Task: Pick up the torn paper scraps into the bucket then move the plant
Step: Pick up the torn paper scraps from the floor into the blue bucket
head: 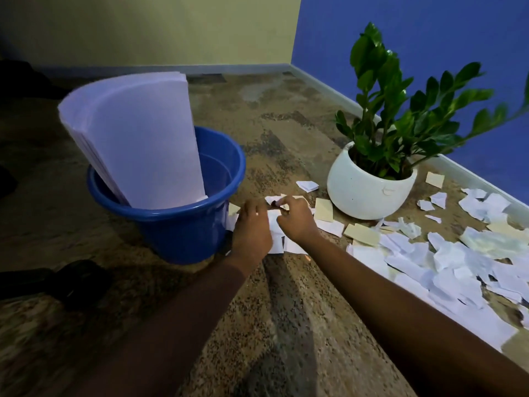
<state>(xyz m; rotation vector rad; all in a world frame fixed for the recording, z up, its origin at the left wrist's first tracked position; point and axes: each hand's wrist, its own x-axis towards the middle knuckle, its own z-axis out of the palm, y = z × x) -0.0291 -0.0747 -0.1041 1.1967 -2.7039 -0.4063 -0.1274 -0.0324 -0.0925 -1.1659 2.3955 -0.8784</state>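
A blue plastic bucket [183,224] stands on the floor at centre left, with a thick curved stack of white paper sheets [134,136] leaning inside it. To its right a green leafy plant [400,110] grows in a round white pot [369,193]. White and cream torn paper scraps [446,265] lie spread across the floor at the right. Between bucket and pot, my right hand [296,219] pinches a small white scrap [276,200] at its fingertips. My left hand [252,227] rests beside it, fingers curled down over scraps on the floor.
A speckled brown carpet [286,124] covers the floor. A blue wall with a grey skirting board [343,98] runs behind the plant, and a pale yellow wall meets it at the far corner. A dark shape [68,282] lies on the floor at the left.
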